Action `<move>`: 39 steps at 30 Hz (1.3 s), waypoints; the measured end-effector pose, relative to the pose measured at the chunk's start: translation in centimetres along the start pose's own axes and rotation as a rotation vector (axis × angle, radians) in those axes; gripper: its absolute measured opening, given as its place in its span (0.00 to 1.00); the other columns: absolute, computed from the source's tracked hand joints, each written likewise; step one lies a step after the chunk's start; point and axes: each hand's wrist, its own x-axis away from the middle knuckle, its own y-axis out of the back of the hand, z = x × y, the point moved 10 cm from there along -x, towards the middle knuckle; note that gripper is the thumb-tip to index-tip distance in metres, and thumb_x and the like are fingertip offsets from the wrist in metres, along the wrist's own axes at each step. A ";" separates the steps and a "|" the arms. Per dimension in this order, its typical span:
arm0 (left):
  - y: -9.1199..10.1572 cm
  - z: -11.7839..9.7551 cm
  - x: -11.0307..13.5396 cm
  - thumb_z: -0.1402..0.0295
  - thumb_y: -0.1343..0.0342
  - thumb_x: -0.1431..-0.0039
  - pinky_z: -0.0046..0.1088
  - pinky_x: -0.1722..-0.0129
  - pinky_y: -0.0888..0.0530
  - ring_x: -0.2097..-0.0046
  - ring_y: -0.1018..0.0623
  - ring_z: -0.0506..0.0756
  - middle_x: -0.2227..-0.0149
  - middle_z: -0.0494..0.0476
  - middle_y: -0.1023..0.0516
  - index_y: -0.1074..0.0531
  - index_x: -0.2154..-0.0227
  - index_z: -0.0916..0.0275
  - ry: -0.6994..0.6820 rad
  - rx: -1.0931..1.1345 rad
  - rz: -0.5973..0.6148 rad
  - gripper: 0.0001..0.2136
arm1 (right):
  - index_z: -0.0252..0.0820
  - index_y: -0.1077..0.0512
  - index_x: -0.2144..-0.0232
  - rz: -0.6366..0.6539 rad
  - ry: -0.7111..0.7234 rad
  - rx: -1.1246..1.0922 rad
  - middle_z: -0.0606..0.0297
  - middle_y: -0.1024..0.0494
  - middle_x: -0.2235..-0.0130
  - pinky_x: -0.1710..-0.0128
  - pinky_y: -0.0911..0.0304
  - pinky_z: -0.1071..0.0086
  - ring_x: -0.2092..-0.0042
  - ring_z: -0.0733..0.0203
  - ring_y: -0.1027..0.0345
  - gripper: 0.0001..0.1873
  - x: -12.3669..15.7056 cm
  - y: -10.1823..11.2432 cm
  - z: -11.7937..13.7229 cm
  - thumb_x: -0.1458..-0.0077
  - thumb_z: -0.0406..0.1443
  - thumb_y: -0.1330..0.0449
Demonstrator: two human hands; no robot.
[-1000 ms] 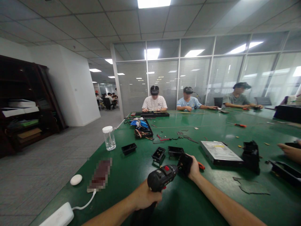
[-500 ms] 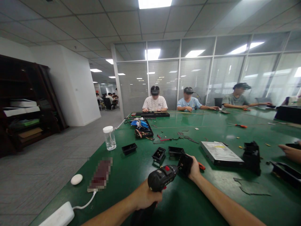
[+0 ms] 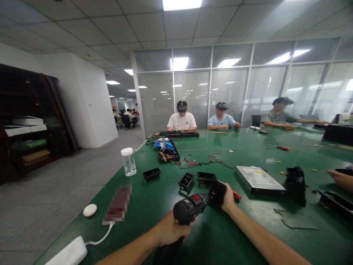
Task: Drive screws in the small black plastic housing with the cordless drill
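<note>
My left hand is wrapped round the grip of a black cordless drill with a red switch on top. The drill points right, its tip at a small black plastic box. My right hand grips that box by its far right side, tilted so its open face is turned toward the drill. Whether the bit touches a screw inside is too small to tell. Just beyond stand two similar black boxes, one upright and one lying wide. A third black box lies farther left.
An orange-handled tool lies behind my right hand. To the right are a silver disc drive and a black plastic part. A clear jar, phone and white power bank line the left edge. Co-workers sit across the green table.
My hands, the drill and the box hold almost the same place. Across the table, the co-worker in light blue has drawn one hand back, and the person at far right reaches farther right.
</note>
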 end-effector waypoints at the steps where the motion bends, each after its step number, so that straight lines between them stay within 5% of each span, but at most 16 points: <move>1: 0.0 0.0 0.0 0.77 0.51 0.63 0.23 0.77 0.38 0.78 0.36 0.47 0.81 0.47 0.37 0.36 0.76 0.65 0.001 0.000 0.005 0.07 | 0.42 0.31 0.76 -0.004 0.003 -0.011 0.71 0.30 0.82 0.80 0.41 0.70 0.80 0.64 0.37 0.05 0.0 0.0 0.0 0.58 0.36 0.45; 39: 0.0 0.3 0.0 0.76 0.50 0.62 0.23 0.76 0.38 0.77 0.35 0.47 0.80 0.47 0.37 0.35 0.75 0.65 0.003 0.026 0.006 0.07 | 0.42 0.31 0.76 0.006 -0.036 0.026 0.70 0.31 0.82 0.81 0.42 0.68 0.81 0.62 0.38 0.07 0.4 -0.3 -0.1 0.56 0.38 0.47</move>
